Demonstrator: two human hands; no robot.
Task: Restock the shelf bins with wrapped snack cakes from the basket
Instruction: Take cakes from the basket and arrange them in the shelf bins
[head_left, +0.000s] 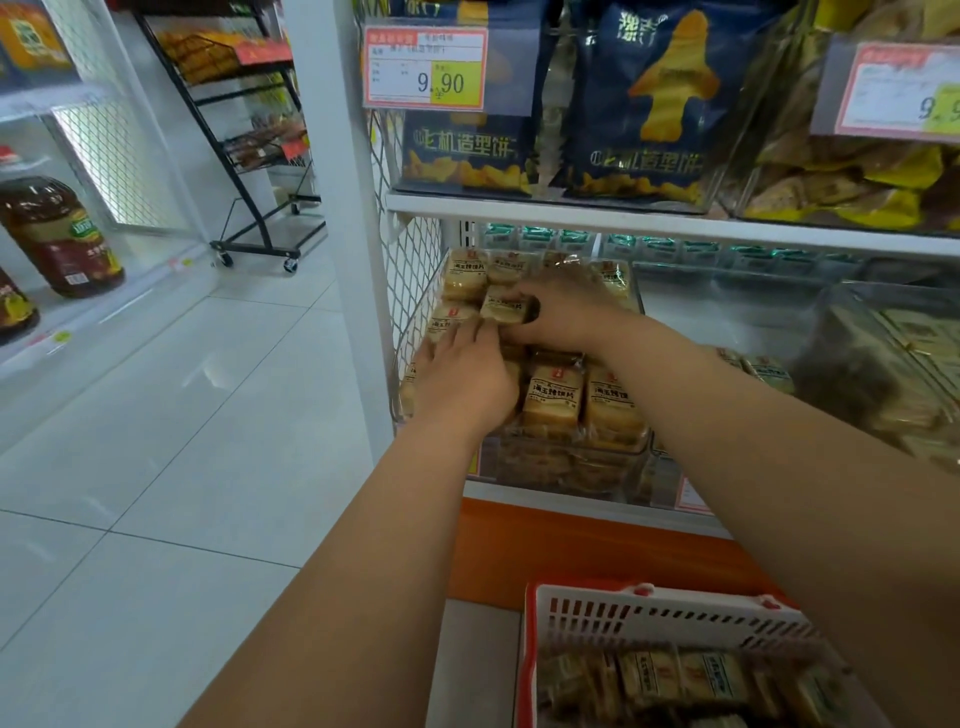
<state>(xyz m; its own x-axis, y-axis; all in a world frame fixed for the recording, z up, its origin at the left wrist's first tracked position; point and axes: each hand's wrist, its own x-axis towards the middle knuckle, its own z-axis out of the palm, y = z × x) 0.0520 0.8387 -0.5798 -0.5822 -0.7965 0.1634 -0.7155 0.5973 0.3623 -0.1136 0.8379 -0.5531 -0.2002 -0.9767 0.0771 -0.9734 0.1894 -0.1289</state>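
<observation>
A clear shelf bin (571, 467) on the middle shelf holds several wrapped snack cakes (553, 397) in tan wrappers, stacked high. My right hand (563, 312) reaches over the pile and pinches one wrapped cake (504, 305) at the top of the stack. My left hand (462, 376) lies on the cakes at the bin's left front, fingers stretched forward and touching the packs. A red and white basket (670, 618) stands on the floor at the bottom right with several more wrapped cakes (691, 680) inside.
Blue snack bags (639, 104) and a 9.90 price tag (425, 67) fill the shelf above. A white upright post (343, 208) and wire mesh side (410, 270) border the bin on the left. Neighbouring bins (883, 364) stand to the right. A black wheeled rack (249, 156) and oil bottles (57, 234) stand across the tiled aisle.
</observation>
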